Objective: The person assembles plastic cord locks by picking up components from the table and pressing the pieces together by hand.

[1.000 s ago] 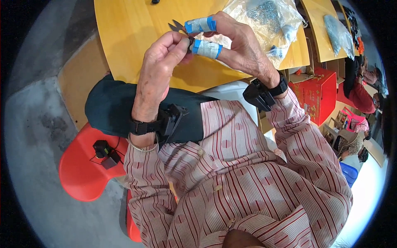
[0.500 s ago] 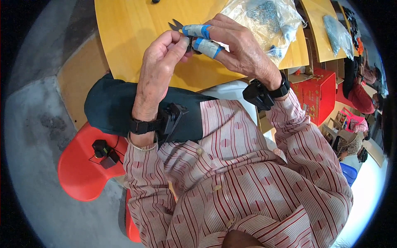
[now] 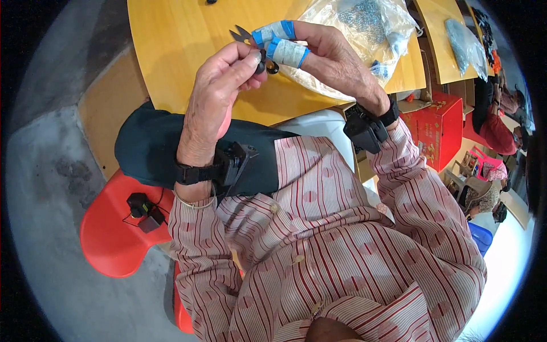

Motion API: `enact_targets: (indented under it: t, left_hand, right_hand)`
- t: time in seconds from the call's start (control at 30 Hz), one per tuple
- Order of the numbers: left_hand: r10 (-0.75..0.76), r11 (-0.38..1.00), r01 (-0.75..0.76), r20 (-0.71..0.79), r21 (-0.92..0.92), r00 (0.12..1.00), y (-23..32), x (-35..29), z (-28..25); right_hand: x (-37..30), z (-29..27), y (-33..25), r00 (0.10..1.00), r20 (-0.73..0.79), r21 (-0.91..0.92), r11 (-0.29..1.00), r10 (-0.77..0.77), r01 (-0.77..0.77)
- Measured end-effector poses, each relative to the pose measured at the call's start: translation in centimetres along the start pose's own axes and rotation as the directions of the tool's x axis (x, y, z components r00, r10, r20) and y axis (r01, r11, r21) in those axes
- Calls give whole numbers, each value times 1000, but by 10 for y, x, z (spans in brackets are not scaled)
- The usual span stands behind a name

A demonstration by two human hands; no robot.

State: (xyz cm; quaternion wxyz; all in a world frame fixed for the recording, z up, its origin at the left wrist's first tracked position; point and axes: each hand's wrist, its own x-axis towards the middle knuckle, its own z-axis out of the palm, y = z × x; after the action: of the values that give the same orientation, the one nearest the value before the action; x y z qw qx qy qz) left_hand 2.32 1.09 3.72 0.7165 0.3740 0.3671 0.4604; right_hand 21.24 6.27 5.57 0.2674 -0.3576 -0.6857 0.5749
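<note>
My two hands meet above the table. My left hand (image 3: pixel 219 85) is closed, its thumb and forefinger pinched at the black handle end of a small pair of scissors (image 3: pixel 241 34). The dark blades stick out beyond the forefinger, and a black rounded handle part shows beside the thumb tip. From the right comes my right hand (image 3: pixel 330 60), its thumb and forefinger wrapped in pale and blue tape. Those two taped fingers are drawn together over the middle of the scissors, their tips close to my left fingertips. What they pinch, if anything, is hidden.
The yellow wooden table (image 3: pixel 182 51) carries a clear plastic bag (image 3: pixel 393 25) of small bluish-grey pieces. A red box (image 3: pixel 436 128) stands to the right, a red stool (image 3: pixel 108 233) at lower left with a small black device (image 3: pixel 149 219) on it. Other people sit far right.
My right hand has turned and its taped fingers have bent closer together. The black handle part under them shows more. My left hand has barely shifted.
</note>
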Motion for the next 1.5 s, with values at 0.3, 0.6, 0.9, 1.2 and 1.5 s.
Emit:
enact_targets:
  t: [0.3,0.6,0.9,1.2,1.5]
  left_hand:
    - [-2,999,3,-7,34,1000,0,0,-1]
    - [-14,999,16,-34,37,999,1,-1,2]
    - [23,1000,-23,-50,10,998,-5,0,-5]
    - [-27,991,18,-64,-133,998,-5,0,-6]
    - [-55,993,50,-49,-106,997,-2,-1,-3]
  right_hand:
    - [0,2,-7,999,-38,35,999,-3,4]
    - [-1,2,-2,990,-23,29,990,-139,139]
    - [0,-4,-6,999,18,100,994,-48,46]
    - [-1,-6,-12,1000,29,80,997,-9,7]
    - [-1,-6,-11,999,52,112,994,-14,9]
